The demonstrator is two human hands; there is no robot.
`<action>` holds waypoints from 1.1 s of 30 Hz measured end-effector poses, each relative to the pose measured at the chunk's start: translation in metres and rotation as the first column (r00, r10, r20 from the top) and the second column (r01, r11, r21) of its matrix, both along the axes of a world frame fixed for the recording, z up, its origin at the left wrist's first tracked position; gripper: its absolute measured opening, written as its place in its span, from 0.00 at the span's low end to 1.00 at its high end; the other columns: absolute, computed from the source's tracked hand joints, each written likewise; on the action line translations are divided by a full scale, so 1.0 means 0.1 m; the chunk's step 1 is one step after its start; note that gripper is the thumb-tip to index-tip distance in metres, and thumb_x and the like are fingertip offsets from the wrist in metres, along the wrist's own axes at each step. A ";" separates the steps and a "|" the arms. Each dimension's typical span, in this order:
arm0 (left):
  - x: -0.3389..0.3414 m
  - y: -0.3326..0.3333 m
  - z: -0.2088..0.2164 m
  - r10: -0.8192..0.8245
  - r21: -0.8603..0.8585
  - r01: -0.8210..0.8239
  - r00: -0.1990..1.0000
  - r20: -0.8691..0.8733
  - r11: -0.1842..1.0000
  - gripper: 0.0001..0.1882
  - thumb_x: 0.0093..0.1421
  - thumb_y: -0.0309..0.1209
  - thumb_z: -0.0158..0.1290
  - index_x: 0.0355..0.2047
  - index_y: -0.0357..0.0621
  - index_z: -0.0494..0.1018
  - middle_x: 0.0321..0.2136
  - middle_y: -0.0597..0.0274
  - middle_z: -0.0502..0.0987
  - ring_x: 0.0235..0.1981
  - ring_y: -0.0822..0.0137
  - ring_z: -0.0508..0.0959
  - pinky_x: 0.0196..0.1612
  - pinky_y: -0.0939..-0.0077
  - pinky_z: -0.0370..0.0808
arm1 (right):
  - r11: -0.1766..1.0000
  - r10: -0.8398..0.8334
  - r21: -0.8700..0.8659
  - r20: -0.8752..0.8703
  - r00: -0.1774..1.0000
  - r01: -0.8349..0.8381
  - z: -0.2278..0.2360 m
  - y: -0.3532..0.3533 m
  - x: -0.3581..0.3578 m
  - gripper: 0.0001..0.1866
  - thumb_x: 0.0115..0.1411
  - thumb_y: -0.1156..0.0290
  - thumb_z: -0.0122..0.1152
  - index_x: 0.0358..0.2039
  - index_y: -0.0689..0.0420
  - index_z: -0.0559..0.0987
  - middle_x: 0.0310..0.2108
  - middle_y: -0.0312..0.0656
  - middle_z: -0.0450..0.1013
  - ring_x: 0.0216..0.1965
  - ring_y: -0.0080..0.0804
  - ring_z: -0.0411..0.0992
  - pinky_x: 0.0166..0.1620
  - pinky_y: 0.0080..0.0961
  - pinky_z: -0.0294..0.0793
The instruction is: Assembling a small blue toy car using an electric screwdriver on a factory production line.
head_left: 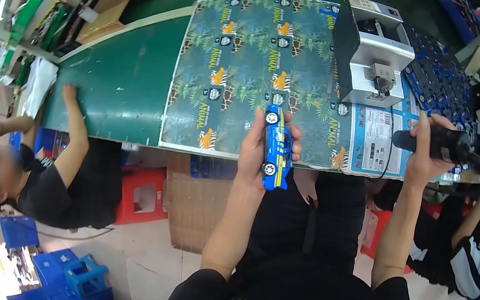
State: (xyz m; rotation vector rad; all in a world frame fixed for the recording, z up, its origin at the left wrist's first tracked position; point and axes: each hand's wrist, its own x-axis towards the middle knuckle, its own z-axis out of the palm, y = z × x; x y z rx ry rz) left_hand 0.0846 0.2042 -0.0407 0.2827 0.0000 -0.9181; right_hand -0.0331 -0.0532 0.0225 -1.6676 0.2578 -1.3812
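A blue toy car [277, 150] with yellow stripes lies in my left hand [252, 149], its wheels turned toward the left. My fingers wrap round it just off the table's front edge. Over on the right, my right hand [423, 149] grips a black electric screwdriver [445, 145], a thick cylinder with a cable running off its right end. Its blunt end points left, apart from the car. Beyond it stands a silver and black metal machine [373, 58], which looks like a screw feeder.
Printed animal-pattern sheets [252, 71] cover the middle of the green table [120, 82]. Many blue and black toy parts [440, 74] lie at the far right. A thin cable [388, 147] hangs over the front edge. Co-workers sit left [56, 178] and right [474, 247], near red stools [143, 194].
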 end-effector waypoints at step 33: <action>-0.42 -0.69 -0.01 0.014 0.467 -0.351 0.811 0.585 0.811 0.08 0.66 0.32 0.53 0.40 0.40 0.73 0.30 0.55 0.81 0.26 0.68 0.81 0.29 0.76 0.79 | 0.934 0.358 -0.070 0.182 0.916 -0.351 0.61 -0.10 0.58 0.06 0.54 0.77 0.70 0.28 0.59 0.78 0.19 0.32 0.73 0.19 0.13 0.69 0.24 0.13 0.68</action>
